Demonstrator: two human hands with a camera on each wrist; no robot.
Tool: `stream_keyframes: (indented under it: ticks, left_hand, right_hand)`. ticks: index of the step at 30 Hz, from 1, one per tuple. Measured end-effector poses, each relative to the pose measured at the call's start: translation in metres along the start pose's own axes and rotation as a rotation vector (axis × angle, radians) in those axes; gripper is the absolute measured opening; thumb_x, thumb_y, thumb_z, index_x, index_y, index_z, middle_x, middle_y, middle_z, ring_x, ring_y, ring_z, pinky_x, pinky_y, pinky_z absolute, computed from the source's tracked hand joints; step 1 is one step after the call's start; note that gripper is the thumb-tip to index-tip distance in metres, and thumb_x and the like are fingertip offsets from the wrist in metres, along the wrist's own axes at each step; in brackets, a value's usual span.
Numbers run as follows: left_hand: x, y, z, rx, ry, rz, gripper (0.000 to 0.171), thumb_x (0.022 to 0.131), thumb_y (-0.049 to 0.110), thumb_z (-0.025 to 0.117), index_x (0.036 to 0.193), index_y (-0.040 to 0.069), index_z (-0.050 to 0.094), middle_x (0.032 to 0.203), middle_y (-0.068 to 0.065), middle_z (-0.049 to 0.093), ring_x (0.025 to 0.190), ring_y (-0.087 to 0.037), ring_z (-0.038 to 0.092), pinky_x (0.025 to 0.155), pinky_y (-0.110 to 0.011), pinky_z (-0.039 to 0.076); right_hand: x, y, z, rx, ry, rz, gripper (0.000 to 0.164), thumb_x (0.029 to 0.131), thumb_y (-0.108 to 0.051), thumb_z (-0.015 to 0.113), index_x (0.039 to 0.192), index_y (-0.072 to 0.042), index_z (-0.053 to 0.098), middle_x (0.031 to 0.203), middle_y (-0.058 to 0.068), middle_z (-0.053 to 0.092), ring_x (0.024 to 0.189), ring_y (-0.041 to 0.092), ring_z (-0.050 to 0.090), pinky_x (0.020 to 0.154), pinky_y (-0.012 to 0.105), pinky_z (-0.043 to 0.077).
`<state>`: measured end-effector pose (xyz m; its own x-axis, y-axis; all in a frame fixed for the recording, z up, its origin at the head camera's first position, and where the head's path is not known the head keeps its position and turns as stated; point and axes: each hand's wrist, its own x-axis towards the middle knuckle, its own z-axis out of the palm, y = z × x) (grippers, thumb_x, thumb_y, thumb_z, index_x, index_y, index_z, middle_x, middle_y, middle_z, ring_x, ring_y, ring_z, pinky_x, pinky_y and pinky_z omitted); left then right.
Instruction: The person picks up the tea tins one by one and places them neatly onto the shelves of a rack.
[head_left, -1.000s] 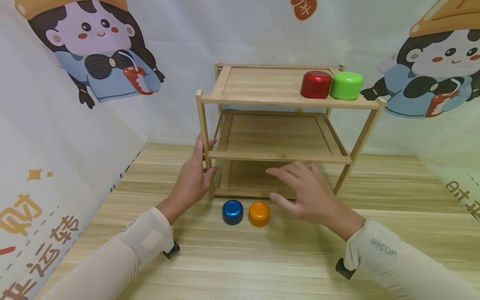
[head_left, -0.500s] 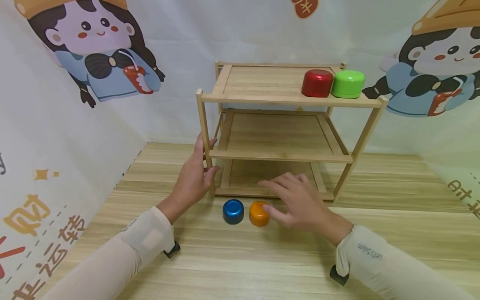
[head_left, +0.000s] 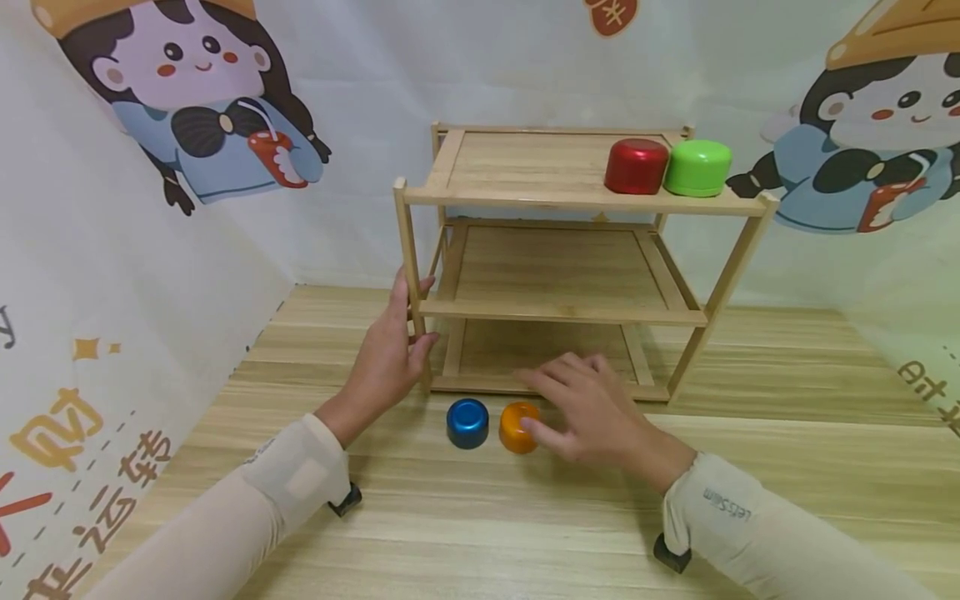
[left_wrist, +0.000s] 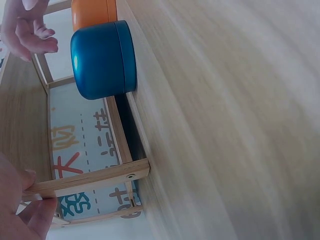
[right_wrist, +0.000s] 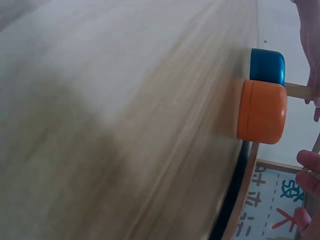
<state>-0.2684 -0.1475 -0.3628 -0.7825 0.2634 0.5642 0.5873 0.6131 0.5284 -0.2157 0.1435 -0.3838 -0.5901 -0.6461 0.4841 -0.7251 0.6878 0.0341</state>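
Note:
My left hand (head_left: 384,354) grips the front left post of a three-tier wooden shelf (head_left: 558,315), thumb in front and fingers behind. The left wrist view also shows the post (left_wrist: 90,178) between thumb and fingers. On the table, just before the shelf, stand a small blue canister (head_left: 467,423) and an orange canister (head_left: 517,428), side by side. My right hand (head_left: 600,417) hovers at the orange canister's right, fingers spread and holding nothing. In the right wrist view its fingers (right_wrist: 307,182) are apart from the orange canister (right_wrist: 263,112).
A red canister (head_left: 636,167) and a green canister (head_left: 698,168) stand at the right front of the top tier. Behind the shelf hangs a printed cloth (head_left: 360,92), which also runs down the left side. The wooden table (head_left: 480,533) stretches in front.
My right hand has moved left and slightly down, from before the shelf's lower opening to beside the orange canister. My left hand keeps its place on the post.

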Motion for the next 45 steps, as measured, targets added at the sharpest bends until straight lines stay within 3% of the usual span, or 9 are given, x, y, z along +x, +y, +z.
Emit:
stream_keyframes:
  ticks: [14, 45]
  left_hand:
    - [0.000, 0.000, 0.000, 0.001, -0.003, -0.006, 0.094, 0.094, -0.002, 0.069, 0.162, 0.026, 0.011, 0.161, -0.006, 0.042, 0.123, -0.036, 0.063, 0.086, -0.043, 0.065]
    - [0.000, -0.002, 0.001, 0.008, 0.000, 0.011, 0.093, 0.094, -0.003, 0.069, 0.161, 0.024, 0.011, 0.160, -0.009, 0.043, 0.121, -0.036, 0.064, 0.085, -0.042, 0.065]
  right_hand:
    - [-0.003, -0.004, 0.010, 0.013, -0.071, 0.012, 0.054, 0.093, -0.055, 0.060, 0.138, -0.024, 0.063, 0.123, -0.002, 0.071, 0.112, 0.021, 0.060, 0.093, 0.052, 0.047]
    - [-0.005, -0.004, 0.019, 0.014, -0.146, 0.011, 0.052, 0.094, -0.059, 0.059, 0.135, -0.028, 0.065, 0.123, -0.005, 0.072, 0.114, 0.019, 0.060, 0.091, 0.049, 0.048]
